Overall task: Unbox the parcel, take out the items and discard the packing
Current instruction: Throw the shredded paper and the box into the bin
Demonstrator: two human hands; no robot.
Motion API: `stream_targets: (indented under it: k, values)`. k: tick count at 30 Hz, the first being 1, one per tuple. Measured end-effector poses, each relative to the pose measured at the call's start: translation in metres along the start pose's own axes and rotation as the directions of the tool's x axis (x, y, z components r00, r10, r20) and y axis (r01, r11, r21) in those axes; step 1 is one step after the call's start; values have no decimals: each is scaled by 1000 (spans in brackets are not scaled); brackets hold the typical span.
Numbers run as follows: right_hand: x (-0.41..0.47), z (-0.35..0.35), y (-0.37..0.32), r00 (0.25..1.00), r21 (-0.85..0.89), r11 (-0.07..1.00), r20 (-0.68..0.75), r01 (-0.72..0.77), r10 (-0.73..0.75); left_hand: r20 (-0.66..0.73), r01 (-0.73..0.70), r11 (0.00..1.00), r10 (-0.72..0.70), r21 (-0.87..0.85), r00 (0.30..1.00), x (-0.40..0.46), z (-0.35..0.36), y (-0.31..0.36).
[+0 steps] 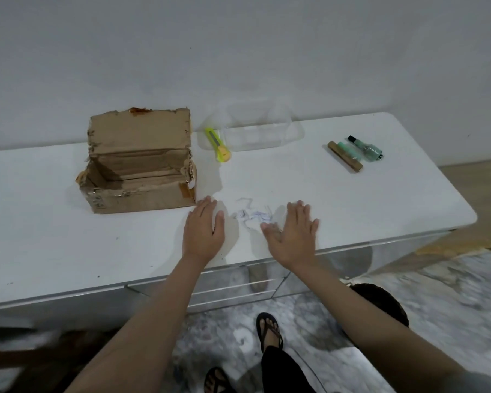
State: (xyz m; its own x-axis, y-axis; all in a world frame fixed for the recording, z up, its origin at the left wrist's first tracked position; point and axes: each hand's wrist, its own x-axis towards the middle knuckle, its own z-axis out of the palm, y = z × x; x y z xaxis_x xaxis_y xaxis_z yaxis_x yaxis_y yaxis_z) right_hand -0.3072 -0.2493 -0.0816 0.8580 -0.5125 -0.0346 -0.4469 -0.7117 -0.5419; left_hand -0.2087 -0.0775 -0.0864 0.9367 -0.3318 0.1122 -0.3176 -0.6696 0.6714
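A torn brown cardboard box (pixel 138 163) stands open on the white table (pixel 352 199), its lid flap up, and looks empty inside. Both my hands hover flat over the table's front edge, fingers spread: my left hand (pixel 204 228) just right of the box, my right hand (pixel 292 231) further right. Between them lies a crumpled piece of clear plastic wrap with blue print (pixel 254 215). At the far right lie the taken-out items: a brown stick-like piece (pixel 345 156) and wrapped green markers (pixel 364 148).
A yellow-green utility knife (pixel 218 144) lies behind the box, beside a clear plastic tray (pixel 255 131) against the wall. The table's front edge has drawers below. My sandalled feet stand on a grey patterned floor; a dark round object (pixel 386 302) sits at right.
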Motion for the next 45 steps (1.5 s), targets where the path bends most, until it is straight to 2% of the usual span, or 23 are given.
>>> stream_targets:
  k: [2,7,9,13,17,21,25,27,29,30,32,34,36,38,41,45]
  values:
    - [6,12,-21,999,-8,1000,31,12,-12,-20,19,996,-21,-87,1000,-4,-3,2]
    - [34,37,-63,981,-41,986,114,161,-155,-90,69,975,-90,-213,992,-9,-9,1]
    - [45,42,-66,967,-92,963,71,252,-246,-98,72,972,-96,-224,990,-10,-9,0]
    - [50,46,-62,900,-1,904,-98,427,-425,-94,74,974,-96,-215,991,-8,-7,0]
    - [43,44,-61,886,-72,899,-150,433,-438,-96,58,980,-78,-193,992,-7,-6,-3]
    - [38,46,-58,872,-240,880,-180,410,-456,-89,55,979,-74,-198,993,-6,-6,-3]
    - [42,40,-55,864,-238,877,-197,417,-464,-83,41,979,-58,-198,995,-6,-8,-3]
    - [45,32,-57,896,-64,933,-263,354,-358,-80,39,978,-56,-206,995,-7,-8,-3]
    - [49,14,-59,961,236,958,-260,162,-98,-70,31,979,-46,-203,996,-8,-9,-3]
    - [51,5,-57,971,379,924,-234,39,55,-60,20,980,-33,-198,998,-9,-9,-3]
    - [54,-14,-46,937,646,742,-117,-180,329,-41,-7,985,0,-175,999,-8,-8,-3]
    - [52,-30,-30,883,830,483,24,-278,468,-28,-17,989,13,-148,1000,-8,-5,1]
    - [45,-44,-13,857,903,325,85,-282,508,0,-37,991,37,-132,999,-11,4,12]
    - [36,-62,4,844,933,249,95,-260,528,35,-88,988,93,-127,995,-15,16,29]
    - [23,-87,38,824,943,244,52,-226,564,53,-205,969,214,-138,975,-16,39,67]
    - [3,-117,106,747,932,275,-8,-235,665,90,-333,932,347,-141,933,-9,82,128]
